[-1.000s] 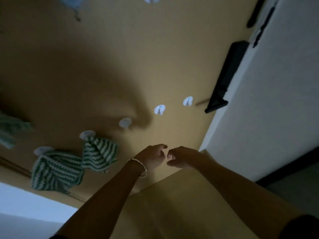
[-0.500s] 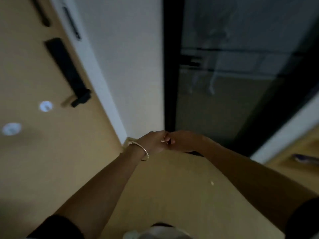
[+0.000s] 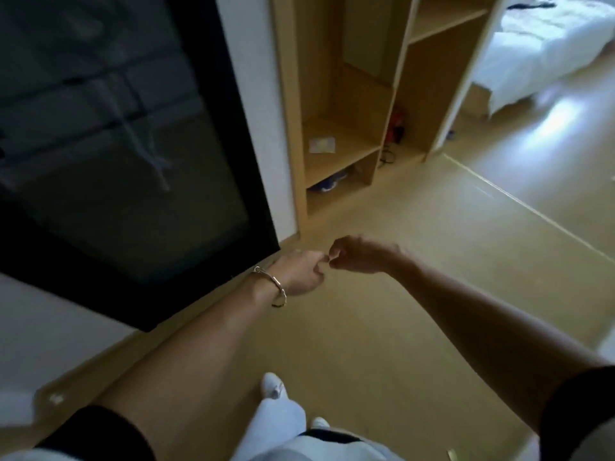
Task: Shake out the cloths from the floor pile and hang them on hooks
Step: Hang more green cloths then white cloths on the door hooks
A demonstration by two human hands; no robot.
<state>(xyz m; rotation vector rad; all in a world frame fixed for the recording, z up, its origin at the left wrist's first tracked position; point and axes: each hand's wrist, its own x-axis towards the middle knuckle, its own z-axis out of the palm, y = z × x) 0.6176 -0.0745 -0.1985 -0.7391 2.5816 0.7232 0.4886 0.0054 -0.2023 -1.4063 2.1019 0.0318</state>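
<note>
My left hand [image 3: 301,272], with a thin bangle [image 3: 273,287] on its wrist, is held out in front of me over the floor. My right hand [image 3: 361,254] is beside it, and their fingertips meet. The fingers of both hands are curled in, and I see nothing held in either. No cloth, pile or hook is in view.
A dark glass door [image 3: 133,161] fills the left. An open wooden shelf unit [image 3: 332,144] stands behind the hands. A bed with white sheets [image 3: 549,44] is at the far right. Pale wood floor [image 3: 449,311] spreads below, with my white trouser leg and shoe [image 3: 276,394] at the bottom.
The view has swung right, away from the yellow wall with its hooks and hung green striped cloths, onto the glass door, shelves and floor. My hands stayed together in front.
</note>
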